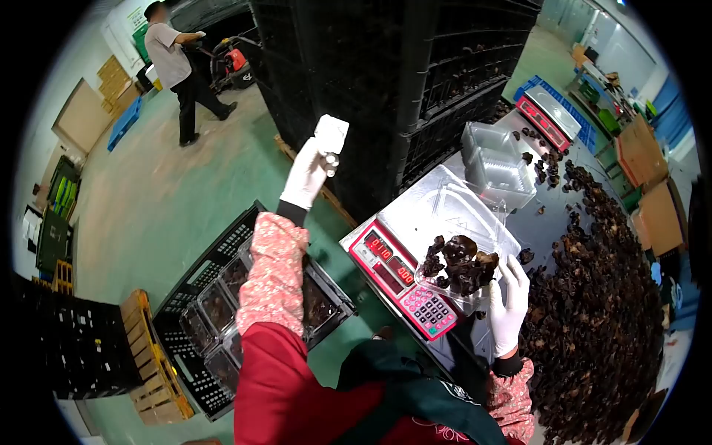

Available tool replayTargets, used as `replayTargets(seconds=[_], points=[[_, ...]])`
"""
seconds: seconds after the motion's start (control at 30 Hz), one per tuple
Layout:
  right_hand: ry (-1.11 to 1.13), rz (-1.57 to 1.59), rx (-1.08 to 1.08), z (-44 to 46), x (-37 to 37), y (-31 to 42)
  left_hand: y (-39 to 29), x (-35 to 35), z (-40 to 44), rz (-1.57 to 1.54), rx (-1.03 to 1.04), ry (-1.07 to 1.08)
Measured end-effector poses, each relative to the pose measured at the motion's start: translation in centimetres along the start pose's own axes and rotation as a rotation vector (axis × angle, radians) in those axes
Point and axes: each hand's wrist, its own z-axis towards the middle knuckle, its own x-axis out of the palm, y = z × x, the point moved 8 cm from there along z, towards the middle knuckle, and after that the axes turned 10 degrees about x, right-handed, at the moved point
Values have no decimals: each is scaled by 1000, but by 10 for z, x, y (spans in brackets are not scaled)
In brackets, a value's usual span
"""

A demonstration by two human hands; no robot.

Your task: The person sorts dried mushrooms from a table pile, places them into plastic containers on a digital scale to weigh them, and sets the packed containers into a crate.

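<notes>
While packed boxes [217, 302] sit in the crate [178, 308], an open, loaded box [486, 226] lies on the scale [373, 261], a dark heap [593, 334] remaining loose; the left hand [315, 165] grips a white card [331, 133], the right hand [509, 304], fingers apart, at the box's edge.

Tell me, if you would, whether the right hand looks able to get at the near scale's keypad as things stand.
Probably yes: the keypad on the near scale is uncovered, and the right hand is close by, at the edge of the clear tray, with nothing apparent blocking it.
</notes>
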Motion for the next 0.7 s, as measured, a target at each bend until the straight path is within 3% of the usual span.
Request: replayTargets(seconds=[0.3, 0.43, 0.5, 0.63, 0.7], points=[[-84, -67, 86, -16, -29, -22, 8, 102, 82, -319, 85, 257], [-112, -52, 137, -22, -36, -31, 4, 141, 95, -251, 68, 178], [-110, -30, 162, -24, -38, -32, 7, 144, 104, 114, 78, 125], [-117, -57, 147, -26, -43, -26, -1, 137, 114, 366, 110, -93], [-122, -45, 143, -26, -44, -27, 3, 137, 111, 535, -21, -81]])
